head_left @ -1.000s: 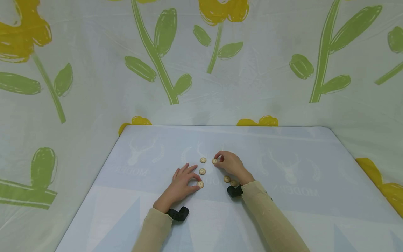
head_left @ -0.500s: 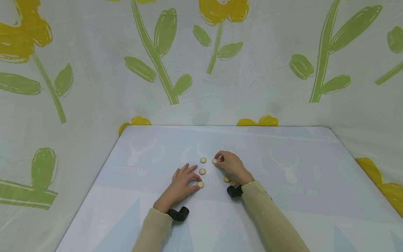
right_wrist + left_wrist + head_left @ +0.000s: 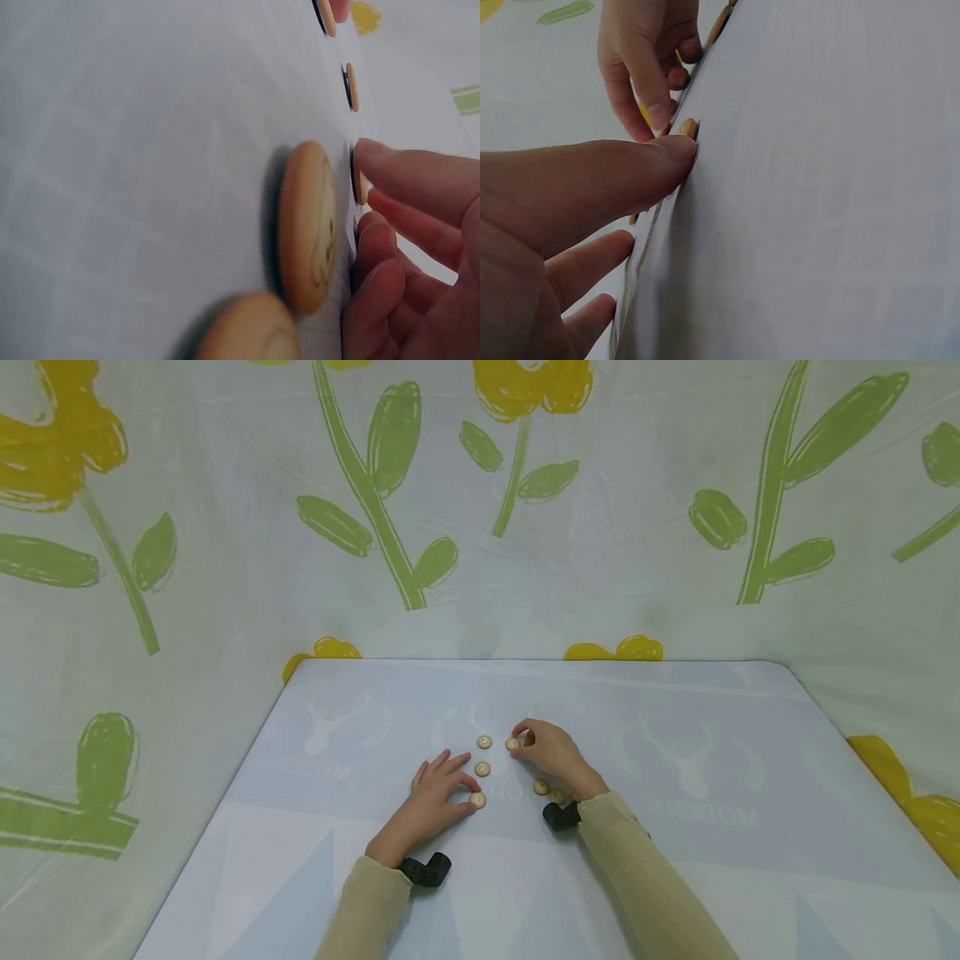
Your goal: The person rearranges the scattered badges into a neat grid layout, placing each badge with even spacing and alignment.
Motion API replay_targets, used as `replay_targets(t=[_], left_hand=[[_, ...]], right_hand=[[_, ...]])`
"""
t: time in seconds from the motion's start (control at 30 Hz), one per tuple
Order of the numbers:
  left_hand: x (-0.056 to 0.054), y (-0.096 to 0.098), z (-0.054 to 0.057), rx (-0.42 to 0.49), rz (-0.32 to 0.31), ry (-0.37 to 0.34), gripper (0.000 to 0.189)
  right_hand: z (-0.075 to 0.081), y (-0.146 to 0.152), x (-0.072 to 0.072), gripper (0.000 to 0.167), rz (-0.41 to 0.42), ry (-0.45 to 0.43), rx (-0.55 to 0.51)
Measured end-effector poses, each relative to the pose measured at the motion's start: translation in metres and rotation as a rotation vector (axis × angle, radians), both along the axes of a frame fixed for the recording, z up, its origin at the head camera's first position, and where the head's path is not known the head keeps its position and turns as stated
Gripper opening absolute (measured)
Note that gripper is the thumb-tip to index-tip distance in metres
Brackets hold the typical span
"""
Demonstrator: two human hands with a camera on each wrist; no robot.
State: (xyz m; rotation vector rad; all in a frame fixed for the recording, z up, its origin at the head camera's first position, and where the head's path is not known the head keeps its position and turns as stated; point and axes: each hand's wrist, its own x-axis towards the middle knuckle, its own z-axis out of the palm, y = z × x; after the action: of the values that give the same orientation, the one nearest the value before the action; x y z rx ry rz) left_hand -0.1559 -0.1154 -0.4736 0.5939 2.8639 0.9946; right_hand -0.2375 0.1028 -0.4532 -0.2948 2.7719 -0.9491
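Observation:
My left hand [image 3: 431, 803] pinches a small round tan disc [image 3: 478, 800] with dark markings between thumb and index finger, its other fingers spread over the table. In the left wrist view the thumb covers part of that disc [image 3: 688, 127]. Farther back, my right hand [image 3: 553, 752] has thumb and index finger at the edges of another disc [image 3: 512, 744]. Between the hands lie two more, a far disc [image 3: 484, 742] and a nearer disc [image 3: 482, 769]. Beside the right wrist are two others; the right wrist view shows a drawn pattern on one disc [image 3: 309, 225], with a second disc [image 3: 251, 330] close by.
The table [image 3: 300, 893] has a pale blue-and-white cover with faint printed deer heads. Behind it hangs a white cloth [image 3: 600, 568] with yellow flowers and green leaves. Black wrist cameras sit at both cuffs, the right one [image 3: 561, 816] just below the two discs there.

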Motion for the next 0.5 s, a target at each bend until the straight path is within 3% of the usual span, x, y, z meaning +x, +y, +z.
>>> replay_targets(t=[0.23,0.5], left_hand=[[0.001,0.001,0.002,-0.002,0.002,-0.003,0.013],[0.002,0.001,0.003,0.001,0.002,0.008,0.013]], right_hand=[[0.0,0.007,0.003,0.032,-0.051,-0.08,-0.115],[0.003,0.016,0.009,0.031,-0.067,-0.054,-0.163]])
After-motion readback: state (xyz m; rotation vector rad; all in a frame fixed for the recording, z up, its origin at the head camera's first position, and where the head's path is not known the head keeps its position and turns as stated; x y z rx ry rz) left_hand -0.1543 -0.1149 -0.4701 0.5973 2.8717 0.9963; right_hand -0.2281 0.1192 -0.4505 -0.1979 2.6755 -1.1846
